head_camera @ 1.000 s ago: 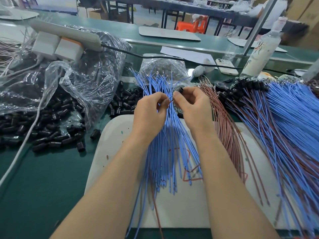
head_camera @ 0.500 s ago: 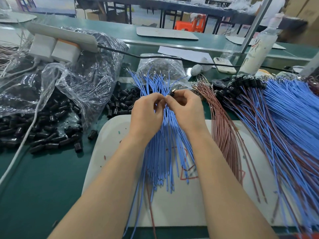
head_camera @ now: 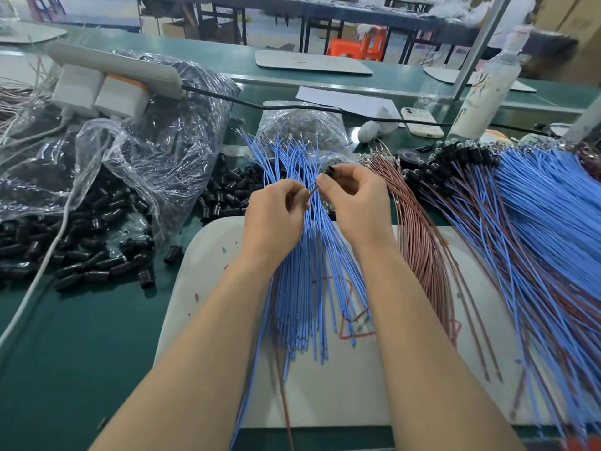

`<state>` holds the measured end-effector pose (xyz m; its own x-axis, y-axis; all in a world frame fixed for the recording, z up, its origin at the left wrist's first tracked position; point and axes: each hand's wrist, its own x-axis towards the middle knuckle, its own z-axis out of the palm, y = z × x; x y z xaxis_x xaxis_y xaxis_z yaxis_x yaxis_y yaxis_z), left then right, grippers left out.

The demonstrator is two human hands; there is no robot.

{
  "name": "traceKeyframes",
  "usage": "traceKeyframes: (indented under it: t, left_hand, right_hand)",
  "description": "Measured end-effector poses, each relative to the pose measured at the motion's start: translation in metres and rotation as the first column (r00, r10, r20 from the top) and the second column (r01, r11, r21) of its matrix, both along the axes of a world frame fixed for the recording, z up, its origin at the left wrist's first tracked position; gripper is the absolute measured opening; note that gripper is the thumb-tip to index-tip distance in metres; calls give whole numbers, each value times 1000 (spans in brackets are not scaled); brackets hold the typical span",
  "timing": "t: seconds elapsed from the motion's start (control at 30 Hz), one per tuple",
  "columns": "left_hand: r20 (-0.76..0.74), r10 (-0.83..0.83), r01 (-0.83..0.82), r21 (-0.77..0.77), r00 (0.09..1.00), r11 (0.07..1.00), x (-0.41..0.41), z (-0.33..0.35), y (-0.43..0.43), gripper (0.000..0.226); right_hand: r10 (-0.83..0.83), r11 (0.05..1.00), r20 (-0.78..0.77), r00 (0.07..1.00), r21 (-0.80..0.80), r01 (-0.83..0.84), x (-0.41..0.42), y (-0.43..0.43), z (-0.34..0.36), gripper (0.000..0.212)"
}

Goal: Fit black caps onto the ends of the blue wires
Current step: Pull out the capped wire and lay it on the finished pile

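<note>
1. Way off to the left of the grip, the loose black caps point(head_camera: 97, 255) spill out of a clear plastic bag point(head_camera: 156, 141), so there's plenty of supply on that side.
2. The left hand point(head_camera: 276, 219) has thumb and finger pinched tight on a thin wire end point(head_camera: 313, 189), with the tip poking out to the right.
3. Just up and right of that tip, the right hand point(head_camera: 357, 203) pinches a single black cap point(head_camera: 331, 172) between thumb and fingertips. Cap and tip look nearly touching, but the cap isn't seated yet as far as I can tell.
4. My take on doing it well: choke up on the wire so only a short stub sticks out and it won't buckle. Line the cap's bore straight along the wire, then push with a little twist.
5. Right under the grip, the blue wires point(head_camera: 312, 271) fan out on the white mat point(head_camera: 325, 395), all bare-ended.
6. To the right of the grip are the brown wires point(head_camera: 419, 249), and further right a heap of capped wires point(head_camera: 546, 216), which is probably the done pile.
7. Hard to make out:
   - The pinched wire looks dark between the fingers, so I can't swear it's a blue one.
   - The cap's open end is hidden by the fingertips.
   - The right-hand heap runs out of frame and is blurry.
</note>
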<state>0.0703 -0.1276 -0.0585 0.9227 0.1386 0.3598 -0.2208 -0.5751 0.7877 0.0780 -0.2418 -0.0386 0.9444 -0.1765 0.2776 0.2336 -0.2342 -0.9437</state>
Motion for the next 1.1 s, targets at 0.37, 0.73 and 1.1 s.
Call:
traceKeyframes:
  t: [0.37, 0.73, 1.1]
  left_hand:
    - [110, -106, 111, -39, 988, 993, -3, 7, -3, 22]
    - [86, -83, 101, -239, 993, 966, 0, 4, -3, 17]
    - [110, -106, 126, -190, 988, 974, 1, 2, -4, 16]
  right_hand:
    - [87, 994, -61, 994, -62, -91, -5, -5, 2, 11]
    - [-279, 927, -49, 959, -274, 256, 7, -36, -4, 14]
    - [-130, 671, -123, 984, -742, -4, 7, -13, -18, 26]
